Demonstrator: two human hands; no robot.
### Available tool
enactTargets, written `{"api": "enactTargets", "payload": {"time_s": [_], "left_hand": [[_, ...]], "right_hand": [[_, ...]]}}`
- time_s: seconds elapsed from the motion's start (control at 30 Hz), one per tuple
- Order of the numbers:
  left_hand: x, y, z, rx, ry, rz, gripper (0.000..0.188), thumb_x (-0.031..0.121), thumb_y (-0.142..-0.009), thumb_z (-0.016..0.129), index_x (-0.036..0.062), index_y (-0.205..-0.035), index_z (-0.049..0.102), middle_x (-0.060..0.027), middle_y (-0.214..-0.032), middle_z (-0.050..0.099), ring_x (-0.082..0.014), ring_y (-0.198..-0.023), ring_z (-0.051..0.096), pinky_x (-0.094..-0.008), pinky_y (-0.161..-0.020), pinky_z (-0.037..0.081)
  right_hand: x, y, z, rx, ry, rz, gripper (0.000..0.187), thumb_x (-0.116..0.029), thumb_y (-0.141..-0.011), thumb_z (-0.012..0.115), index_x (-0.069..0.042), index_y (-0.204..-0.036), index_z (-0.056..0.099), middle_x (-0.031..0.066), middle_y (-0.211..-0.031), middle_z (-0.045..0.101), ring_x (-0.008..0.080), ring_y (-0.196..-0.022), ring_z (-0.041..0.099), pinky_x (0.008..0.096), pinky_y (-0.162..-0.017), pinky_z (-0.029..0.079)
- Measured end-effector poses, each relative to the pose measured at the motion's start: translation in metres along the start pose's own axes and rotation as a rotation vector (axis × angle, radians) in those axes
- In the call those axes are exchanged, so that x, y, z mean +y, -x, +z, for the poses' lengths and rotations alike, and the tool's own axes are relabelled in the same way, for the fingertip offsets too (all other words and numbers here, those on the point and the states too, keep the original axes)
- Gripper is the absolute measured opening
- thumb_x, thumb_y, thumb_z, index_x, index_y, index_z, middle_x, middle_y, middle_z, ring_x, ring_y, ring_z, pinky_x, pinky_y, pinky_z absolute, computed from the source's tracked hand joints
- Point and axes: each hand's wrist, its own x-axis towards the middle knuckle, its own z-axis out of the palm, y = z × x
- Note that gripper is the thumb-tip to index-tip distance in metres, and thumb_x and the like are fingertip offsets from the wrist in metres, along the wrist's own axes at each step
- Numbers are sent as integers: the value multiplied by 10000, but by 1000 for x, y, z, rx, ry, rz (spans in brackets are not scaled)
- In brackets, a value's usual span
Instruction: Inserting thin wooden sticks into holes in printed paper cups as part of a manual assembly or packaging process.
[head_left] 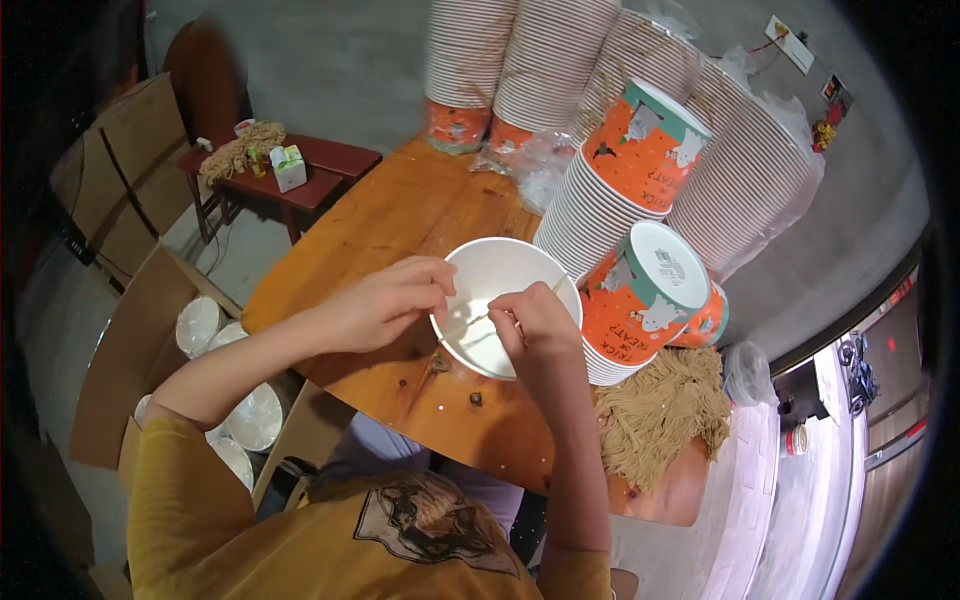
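"Where's the white-lined paper bucket [490,265] in all this?"

"At the near edge of the wooden table [370,240], mouth tipped toward the person. I can't see whether its base rests on the wood."

"And the fingers?"

"The right hand [545,325] has thumb and forefinger drawn nearly together inside the bucket, seemingly pinching the thin tan cord [472,324] that crosses the mouth. The left hand [390,300] is loosely curled at the rim, fingers a little apart; whether they grip anything, I can't tell."

"Heavy, do you think?"

"Light, I'd say. Looks like thin card: stiff at the rim, easy to dent lower down, maybe slippery inside."

"So take it by the rim?"

"Yes, thumb inside, fingers outside, gently. The cord looks limp; I'd pinch it close to the wall and not yank, or the card might tear."

"And those upturned ghost-printed buckets [640,150]?"

"Nested along the table's right side, so they may cling together. The cord heap [660,410] at the table's near right corner looks soft, apt to tangle."
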Motion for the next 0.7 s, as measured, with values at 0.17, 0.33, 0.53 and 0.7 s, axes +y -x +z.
{"api": "enactTargets", "payload": {"time_s": [0.17, 0.33, 0.53, 0.7], "left_hand": [[15, -13, 13, 75, 7, -175, 81, 139, -886, 584, 68, -914, 608, -79, -967, 570, -269, -1065, 522, -399, -981, 349], [22, -20, 33, 229, -162, -256, 83, 173, -826, 618, 95, -808, 592, -54, -836, 539, -236, -895, 507, -385, -907, 303], [29, -29, 30, 185, -180, -334, 70, 132, -816, 615, 98, -818, 553, -29, -850, 522, -214, -907, 487, -365, -914, 290], [24, -25, 32, 165, -128, -372, 65, 133, -818, 609, 101, -819, 552, -25, -847, 533, -212, -913, 492, -366, -923, 288]], "right_hand": [[-3, -6, 12, 76, -13, 62, 96, -66, -823, 678, -70, -839, 584, 107, -791, 545, 320, -706, 604, 423, -605, 495], [-3, -7, 13, 52, -8, 116, 99, -69, -832, 669, -63, -842, 571, 114, -798, 550, 330, -709, 603, 422, -613, 496], [-11, -7, 14, -9, 63, 176, 87, -75, -844, 643, -57, -853, 559, 124, -839, 555, 331, -773, 600, 417, -669, 492], [-13, -5, 15, 20, 32, 210, 79, -77, -853, 625, -51, -866, 552, 123, -840, 545, 323, -792, 600, 414, -677, 491]]}}
